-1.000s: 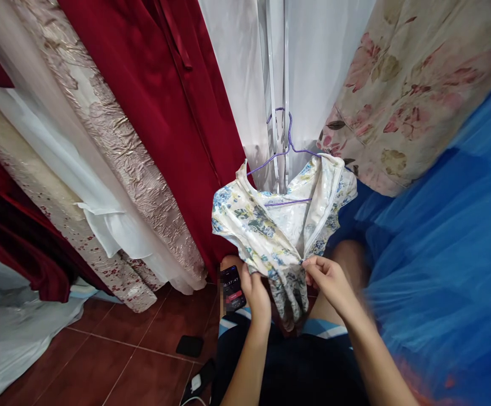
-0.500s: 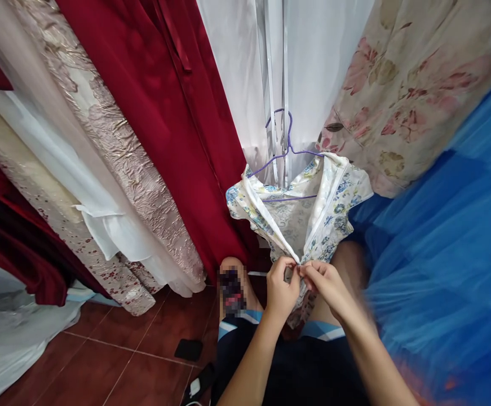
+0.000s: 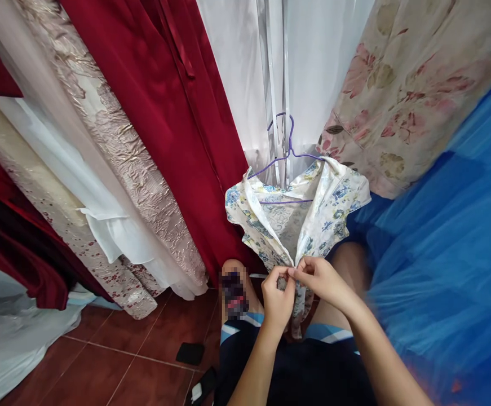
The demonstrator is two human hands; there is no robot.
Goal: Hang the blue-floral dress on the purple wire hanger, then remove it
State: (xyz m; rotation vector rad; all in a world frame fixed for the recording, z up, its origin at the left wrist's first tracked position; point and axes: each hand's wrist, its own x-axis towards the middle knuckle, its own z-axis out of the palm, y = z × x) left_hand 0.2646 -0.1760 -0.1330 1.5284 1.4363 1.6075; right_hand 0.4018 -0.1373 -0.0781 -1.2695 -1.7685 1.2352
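Observation:
A white floral garment (image 3: 332, 210) with short sleeves hangs by its shoulders on a thin purple hanger (image 3: 291, 151). Its front is open in a V from the neck down to my fingers. My left hand (image 3: 278, 299) pinches one front edge at the bottom of the V, thumb and forefinger together. Close against it, my right hand (image 3: 322, 283) pinches the other edge, fingertips touching or almost touching the left ones. The small fastening between the fingertips is hidden. Below my hands the lower part of the garment hangs between my knees.
Long dark red cloth (image 3: 156, 113), white fabric (image 3: 237, 67) and a beige floral cloth (image 3: 380, 113) hang ahead. Blue tulle (image 3: 439, 254) bulges at the right. On the red tiled floor (image 3: 144, 361) lie a dark flat object (image 3: 190, 353) and a small white object (image 3: 197, 392).
Both hands have shifted slightly left and down, drawing the front edges closer, so the V looks narrower. My right fingers now overlap the left fingertips more. The hanger stays almost in place.

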